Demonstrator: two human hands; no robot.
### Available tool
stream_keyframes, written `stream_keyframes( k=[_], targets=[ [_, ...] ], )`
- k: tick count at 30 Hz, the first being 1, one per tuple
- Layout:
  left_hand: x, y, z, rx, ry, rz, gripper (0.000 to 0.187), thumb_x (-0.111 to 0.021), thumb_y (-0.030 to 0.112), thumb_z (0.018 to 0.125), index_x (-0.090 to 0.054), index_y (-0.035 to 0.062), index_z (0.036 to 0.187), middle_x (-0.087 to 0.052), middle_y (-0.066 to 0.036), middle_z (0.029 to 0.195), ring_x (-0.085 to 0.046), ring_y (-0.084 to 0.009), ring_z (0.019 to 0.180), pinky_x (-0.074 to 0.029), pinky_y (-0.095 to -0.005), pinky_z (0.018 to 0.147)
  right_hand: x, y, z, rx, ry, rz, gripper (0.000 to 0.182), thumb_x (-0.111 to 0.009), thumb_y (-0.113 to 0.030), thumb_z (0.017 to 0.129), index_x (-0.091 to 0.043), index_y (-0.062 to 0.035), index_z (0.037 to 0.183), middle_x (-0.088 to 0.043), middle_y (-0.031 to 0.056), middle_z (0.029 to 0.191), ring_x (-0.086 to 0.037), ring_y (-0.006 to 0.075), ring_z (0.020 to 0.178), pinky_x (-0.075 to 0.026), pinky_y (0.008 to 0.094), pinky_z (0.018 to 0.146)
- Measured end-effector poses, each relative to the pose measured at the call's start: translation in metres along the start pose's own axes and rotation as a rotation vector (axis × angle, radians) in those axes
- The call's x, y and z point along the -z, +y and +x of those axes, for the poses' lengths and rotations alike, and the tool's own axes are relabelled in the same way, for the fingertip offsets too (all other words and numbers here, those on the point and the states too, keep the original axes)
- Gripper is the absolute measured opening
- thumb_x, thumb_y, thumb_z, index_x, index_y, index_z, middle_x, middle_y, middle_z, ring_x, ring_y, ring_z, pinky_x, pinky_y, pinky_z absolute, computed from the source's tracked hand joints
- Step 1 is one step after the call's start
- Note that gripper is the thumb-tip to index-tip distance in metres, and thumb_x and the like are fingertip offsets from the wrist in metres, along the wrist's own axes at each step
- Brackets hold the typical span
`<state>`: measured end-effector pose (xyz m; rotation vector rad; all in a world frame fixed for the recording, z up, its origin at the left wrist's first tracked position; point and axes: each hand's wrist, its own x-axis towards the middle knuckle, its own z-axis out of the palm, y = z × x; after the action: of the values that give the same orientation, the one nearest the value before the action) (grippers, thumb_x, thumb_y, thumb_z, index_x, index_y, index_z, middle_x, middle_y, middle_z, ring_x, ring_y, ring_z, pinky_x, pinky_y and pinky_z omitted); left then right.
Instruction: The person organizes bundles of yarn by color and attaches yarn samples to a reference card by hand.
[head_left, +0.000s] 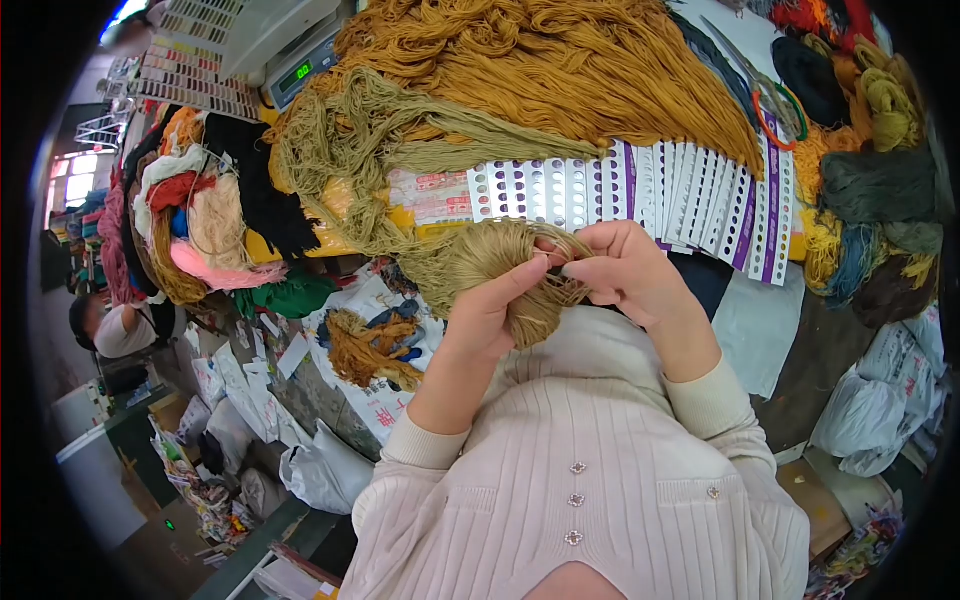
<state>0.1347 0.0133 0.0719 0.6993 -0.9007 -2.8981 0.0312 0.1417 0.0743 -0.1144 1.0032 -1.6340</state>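
Note:
An olive-tan yarn bundle [490,262] is held up in front of my chest. My left hand [490,305] wraps round its lower side, thumb lying across the top. At the bundle's right edge, my right hand [622,272] pinches some loose strands, its fingers bent together. Looser olive yarn [345,140] runs from the bundle up onto the table, beside a large heap of mustard-brown yarn [540,60]. White cards with rows of dark holes [690,200] fan out just beyond my hands.
Scissors [750,65] with red and green handles lie at the upper right, near dark green skeins [875,190]. A scale [300,72] stands at the upper left. Coloured skeins [215,215] hang at the left table edge. Another person [125,325] is at far left.

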Motion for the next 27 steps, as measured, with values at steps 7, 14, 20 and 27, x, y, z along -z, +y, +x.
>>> stream_keyframes(
  k=[7,14,20,27],
  targets=[
    [0.003,-0.001,0.001,0.007,-0.032,-0.043,0.021,-0.044,0.014,0.082,-0.053,-0.0029,0.091,-0.054,-0.011,0.096,-0.053,-0.0186,0.088,-0.043,-0.0304,0.076,0.008,0.006,0.002,0.063,-0.047,0.219,0.014,-0.055,-0.006,0.074,-0.057,0.0024,0.085,-0.052,0.0,0.066,-0.035,-0.0001,0.048,-0.023,0.0153,0.04],
    [0.005,-0.001,0.004,0.021,-0.138,-0.046,0.035,-0.033,0.024,0.085,-0.051,-0.0045,0.096,-0.047,-0.016,0.11,-0.044,-0.0258,0.103,-0.035,-0.0394,0.088,0.009,0.006,-0.002,0.065,0.002,0.082,0.012,-0.055,-0.003,0.072,-0.057,0.0021,0.082,-0.056,0.0014,0.074,-0.037,0.0016,0.049,-0.026,0.0154,0.042],
    [0.003,-0.003,0.006,0.054,-0.105,-0.012,0.034,-0.035,0.022,0.084,-0.049,-0.0049,0.1,-0.046,-0.016,0.111,-0.044,-0.0262,0.102,-0.035,-0.0401,0.088,-0.001,0.002,-0.005,0.07,0.063,-0.111,0.007,-0.057,-0.002,0.07,-0.06,0.0013,0.075,-0.055,-0.0004,0.072,-0.037,0.0,0.05,-0.023,0.0148,0.04],
    [-0.003,-0.002,0.006,0.034,-0.017,-0.008,0.018,-0.048,0.002,0.077,-0.053,-0.0052,0.092,-0.048,-0.014,0.107,-0.05,-0.0216,0.094,-0.041,-0.0324,0.081,0.013,0.011,0.0,0.075,0.009,0.084,0.008,-0.056,0.0,0.07,-0.059,0.0039,0.077,-0.057,0.0069,0.087,-0.039,0.0013,0.051,-0.026,0.0142,0.04]
  ],
)
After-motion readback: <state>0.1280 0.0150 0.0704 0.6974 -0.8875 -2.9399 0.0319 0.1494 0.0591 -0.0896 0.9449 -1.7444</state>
